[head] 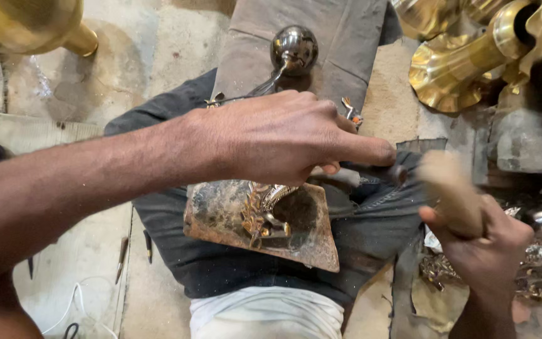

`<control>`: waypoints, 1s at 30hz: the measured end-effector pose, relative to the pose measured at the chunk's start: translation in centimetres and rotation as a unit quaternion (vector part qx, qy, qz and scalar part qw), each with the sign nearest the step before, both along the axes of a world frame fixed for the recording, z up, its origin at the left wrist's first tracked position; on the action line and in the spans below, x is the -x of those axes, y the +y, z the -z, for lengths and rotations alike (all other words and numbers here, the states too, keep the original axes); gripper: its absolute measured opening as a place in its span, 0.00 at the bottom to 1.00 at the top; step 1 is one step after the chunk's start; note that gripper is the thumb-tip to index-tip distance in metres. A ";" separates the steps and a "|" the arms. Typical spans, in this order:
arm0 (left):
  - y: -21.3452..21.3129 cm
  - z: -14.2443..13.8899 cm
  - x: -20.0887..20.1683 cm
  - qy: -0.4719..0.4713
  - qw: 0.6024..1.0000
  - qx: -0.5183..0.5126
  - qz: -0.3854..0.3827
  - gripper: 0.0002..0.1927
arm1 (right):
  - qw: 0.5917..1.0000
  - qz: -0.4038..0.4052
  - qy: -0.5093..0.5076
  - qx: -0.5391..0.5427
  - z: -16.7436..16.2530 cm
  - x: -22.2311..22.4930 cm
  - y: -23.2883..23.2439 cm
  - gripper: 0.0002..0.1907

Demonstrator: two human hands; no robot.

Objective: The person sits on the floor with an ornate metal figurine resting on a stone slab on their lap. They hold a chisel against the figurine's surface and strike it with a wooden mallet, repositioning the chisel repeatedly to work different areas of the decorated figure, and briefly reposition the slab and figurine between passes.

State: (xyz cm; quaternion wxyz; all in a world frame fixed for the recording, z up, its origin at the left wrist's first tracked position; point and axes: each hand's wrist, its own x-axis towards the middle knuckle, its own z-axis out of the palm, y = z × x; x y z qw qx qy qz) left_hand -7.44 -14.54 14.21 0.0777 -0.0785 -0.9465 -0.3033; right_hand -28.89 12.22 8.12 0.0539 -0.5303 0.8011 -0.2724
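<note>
Brass horns (465, 63) lying far right, another brass piece (26, 25) sitting far left. Steel ball (293, 49) resting on grey cloth (346, 37) far centre. White cable (70, 307) trailing near left on concrete floor (152, 37).

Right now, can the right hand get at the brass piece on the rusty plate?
Probably not freely: the right hand grips a wooden handle, and the left hand partly covers the brass piece.

Brass figure (265, 213) on slab (221, 220); slab on lap.
</note>
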 end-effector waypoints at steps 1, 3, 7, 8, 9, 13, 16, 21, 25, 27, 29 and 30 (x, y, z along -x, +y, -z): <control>-0.1 0.1 0.1 -0.008 1.000 -0.004 -0.003 0.25 | 0.989 0.006 -0.135 0.067 -0.2 -0.2 -0.3 0.18; -0.1 0.2 -0.1 -0.011 1.000 -0.017 -0.002 0.25 | 0.899 0.018 -0.396 0.186 -0.4 -0.9 -0.5 0.16; -0.6 0.8 -0.5 0.020 0.999 -0.027 0.010 0.26 | 0.995 -0.043 -0.061 0.067 -0.9 0.0 0.5 0.21; -0.6 1.0 -0.6 0.028 0.999 -0.031 0.011 0.26 | 0.975 -0.043 -0.184 0.119 -0.9 0.1 0.9 0.19; -0.7 1.1 -0.8 0.041 0.999 -0.032 0.015 0.25 | 0.977 -0.057 -0.171 0.111 -1.0 0.6 1.2 0.18; -1.0 1.7 -1.4 0.087 0.995 -0.047 0.021 0.24 | 0.994 -0.045 -0.091 0.036 -2.3 2.5 1.9 0.18; -1.3 1.9 -1.6 0.084 0.995 -0.053 0.014 0.25 | 0.993 -0.010 -0.118 0.024 -3.3 3.3 1.7 0.17; -2.0 2.0 -1.9 0.099 0.993 -0.067 0.023 0.27 | 0.996 -0.023 -0.083 0.011 -3.4 2.4 1.9 0.17; -2.2 2.3 -2.0 0.104 0.992 -0.060 0.027 0.29 | 0.993 -0.020 -0.111 0.034 -3.8 2.4 2.4 0.18; -2.4 2.5 -1.9 0.104 0.992 -0.066 0.030 0.31 | 0.993 -0.026 0.089 -0.077 -4.3 3.1 2.6 0.24; -2.5 2.7 -1.9 0.083 0.991 -0.103 0.027 0.37 | 0.997 0.022 -0.021 -0.066 -4.2 3.8 2.6 0.15; -2.5 2.9 -1.8 0.078 0.991 -0.107 0.022 0.35 | 0.996 0.036 -0.048 -0.073 -4.3 4.2 2.8 0.14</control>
